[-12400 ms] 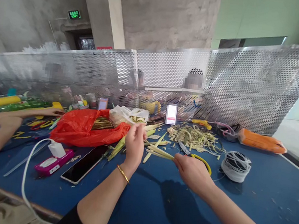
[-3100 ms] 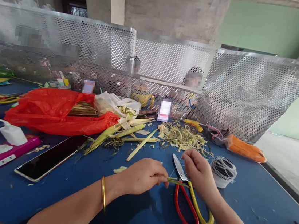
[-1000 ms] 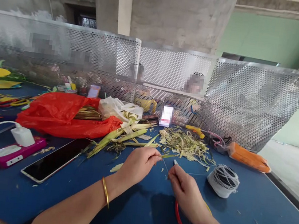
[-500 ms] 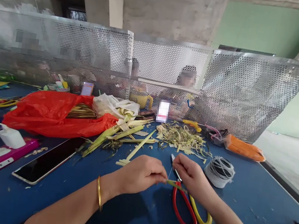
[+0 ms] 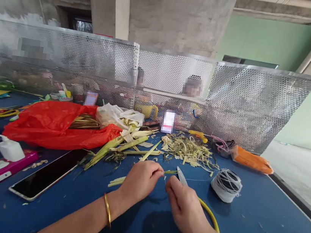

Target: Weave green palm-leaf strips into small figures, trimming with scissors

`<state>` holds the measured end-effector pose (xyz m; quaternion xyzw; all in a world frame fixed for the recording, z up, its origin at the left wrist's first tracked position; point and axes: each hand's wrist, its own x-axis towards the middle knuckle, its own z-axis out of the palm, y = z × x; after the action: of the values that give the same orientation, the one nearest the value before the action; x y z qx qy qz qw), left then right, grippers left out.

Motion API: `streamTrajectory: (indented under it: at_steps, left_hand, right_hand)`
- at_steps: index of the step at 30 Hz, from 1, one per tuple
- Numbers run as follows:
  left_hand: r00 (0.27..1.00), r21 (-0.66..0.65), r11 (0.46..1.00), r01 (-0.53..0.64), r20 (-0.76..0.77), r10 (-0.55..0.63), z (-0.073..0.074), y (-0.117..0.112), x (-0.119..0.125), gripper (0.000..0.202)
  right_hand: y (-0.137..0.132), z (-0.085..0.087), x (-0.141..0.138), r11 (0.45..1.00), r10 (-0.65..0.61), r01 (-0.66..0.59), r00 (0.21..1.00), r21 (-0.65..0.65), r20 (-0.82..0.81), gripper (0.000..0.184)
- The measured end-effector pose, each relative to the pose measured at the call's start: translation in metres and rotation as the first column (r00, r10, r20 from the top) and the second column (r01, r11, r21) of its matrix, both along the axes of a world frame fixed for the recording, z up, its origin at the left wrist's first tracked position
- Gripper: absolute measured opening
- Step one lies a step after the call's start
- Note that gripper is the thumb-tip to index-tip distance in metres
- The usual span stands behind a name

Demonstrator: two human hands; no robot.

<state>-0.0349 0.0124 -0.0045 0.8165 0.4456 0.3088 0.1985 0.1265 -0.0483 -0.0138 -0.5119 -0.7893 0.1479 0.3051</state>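
My left hand (image 5: pixel 143 176), with a gold bangle at the wrist, pinches a thin green plant strip (image 5: pixel 171 171) whose end points right. Close beside it, my right hand (image 5: pixel 184 202) is closed, its fingertips at a fine pale thread near the strip. What exactly lies inside those fingers is mostly hidden. Under the right hand lie scissors (image 5: pixel 182 176) with red and yellow handles, largely covered. From the spool of grey thread (image 5: pixel 226 185) on the right, a fine line runs left toward my hands.
Behind my hands lie a pile of shredded plant strips (image 5: pixel 188 149), pale stalks (image 5: pixel 135 140) and a red plastic bag (image 5: pixel 48 125). A phone (image 5: pixel 47 175) and a pink power strip (image 5: pixel 2 169) are left. A perforated metal screen (image 5: pixel 173 71) stands across the back, people beyond it.
My right hand has moved down and left, now covering most of the scissors' handles. The left hand has shifted slightly left with the strip. The view has tilted up a little.
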Motion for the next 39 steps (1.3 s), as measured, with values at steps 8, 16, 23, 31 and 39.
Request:
streamTrajectory:
  at_steps: [8,16,23,31,39]
  left_hand:
    - [0.865,-0.032,0.884,0.467,-0.19,-0.464,0.008,-0.006,-0.007,0.021]
    - [0.935,-0.355,0.902,0.245,0.334,-0.122,0.018,-0.003,-0.005,0.025]
    - [0.986,-0.233,0.972,0.04,0.167,-0.001,0.011,-0.004,-0.001,0.025]
    - [0.983,-0.281,0.96,0.017,0.179,0.035,0.01,0.001,0.0,0.024]
    - [0.975,-0.291,0.956,0.031,0.218,0.035,0.0,-0.001,0.006,0.025]
  right_hand:
    - [0.01,0.017,0.024,0.997,0.06,-0.062,0.997,-0.044,-0.043,0.02]
    - [0.018,-0.005,0.011,0.884,-0.136,-0.167,0.801,-0.436,-0.583,0.02]
    - [0.004,-0.01,-0.002,0.997,-0.076,0.069,0.974,-0.041,-0.215,0.021]
    - [-0.001,0.004,0.001,0.989,0.078,-0.035,0.948,0.143,-0.309,0.022]
    - [0.005,-0.002,0.003,0.987,0.162,-0.156,0.942,0.045,-0.294,0.019]
